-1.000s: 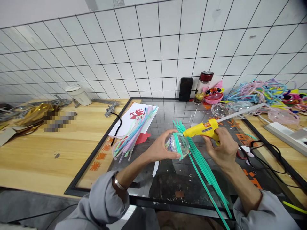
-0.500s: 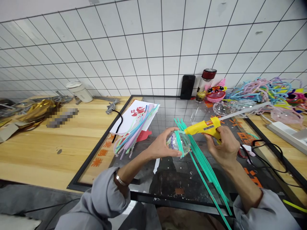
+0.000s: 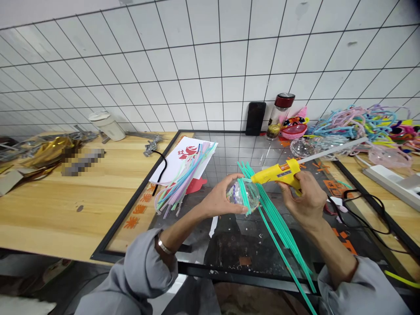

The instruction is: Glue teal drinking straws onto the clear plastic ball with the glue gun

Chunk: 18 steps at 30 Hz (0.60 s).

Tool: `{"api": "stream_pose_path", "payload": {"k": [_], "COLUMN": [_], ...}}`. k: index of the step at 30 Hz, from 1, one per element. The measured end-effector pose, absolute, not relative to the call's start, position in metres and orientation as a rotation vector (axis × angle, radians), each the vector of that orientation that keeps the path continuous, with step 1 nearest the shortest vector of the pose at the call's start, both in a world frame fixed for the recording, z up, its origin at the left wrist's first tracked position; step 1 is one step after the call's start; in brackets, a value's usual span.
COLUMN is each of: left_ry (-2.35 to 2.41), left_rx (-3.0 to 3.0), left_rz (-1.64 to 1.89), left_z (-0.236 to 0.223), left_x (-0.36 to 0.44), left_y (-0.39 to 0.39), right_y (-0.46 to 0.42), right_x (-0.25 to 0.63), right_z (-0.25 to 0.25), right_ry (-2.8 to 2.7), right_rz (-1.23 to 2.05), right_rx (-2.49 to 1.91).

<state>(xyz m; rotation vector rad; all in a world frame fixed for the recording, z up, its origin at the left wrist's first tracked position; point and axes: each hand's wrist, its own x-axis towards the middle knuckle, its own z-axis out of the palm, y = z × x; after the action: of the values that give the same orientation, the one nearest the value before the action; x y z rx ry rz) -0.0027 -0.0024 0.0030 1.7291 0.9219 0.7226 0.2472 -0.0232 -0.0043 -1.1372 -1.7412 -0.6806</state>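
Observation:
Between the thumb and fingers of my left hand (image 3: 223, 197) is a clear plastic ball (image 3: 252, 192) with green pipe cleaner strips (image 3: 243, 194) laid across its face. My right hand (image 3: 306, 197) is closed round the grip of a yellow hot glue gun (image 3: 275, 173), a long white glue stick (image 3: 333, 149) poking out of its back. The gun's nozzle is at the upper edge of the ball, by the top of the green strips; whether it touches them I cannot tell. A bundle of long green pipe cleaners (image 3: 284, 227) lies just beyond the ball, running toward the table's front edge.
Pastel pipe cleaners (image 3: 187, 175) lie on white paper (image 3: 170, 159). Along the wall stand a black phone (image 3: 256, 119) and a glass bottle (image 3: 278, 116). To the right are tangled pipe cleaners (image 3: 357, 124), a power strip (image 3: 393, 183) and a black cord (image 3: 367, 223).
The view has shifted very slightly. Both hands, the ball and the glue gun keep nearly the same positions relative to each other.

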Motion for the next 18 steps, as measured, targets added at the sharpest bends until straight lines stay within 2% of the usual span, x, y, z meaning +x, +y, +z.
{"api": "stream_pose_path", "payload": {"k": [18], "left_ry": [0.906], "left_rx": [1.725], "left_rz": [0.734], "left_z": [0.0054], "left_x": [-0.0022], "left_y": [-0.0034], "right_y": [-0.0238], "right_x": [0.2462], "right_z": [-0.0032], "right_ry": [-1.755], "right_rz": [-0.727], "right_rx": [-1.113]}}
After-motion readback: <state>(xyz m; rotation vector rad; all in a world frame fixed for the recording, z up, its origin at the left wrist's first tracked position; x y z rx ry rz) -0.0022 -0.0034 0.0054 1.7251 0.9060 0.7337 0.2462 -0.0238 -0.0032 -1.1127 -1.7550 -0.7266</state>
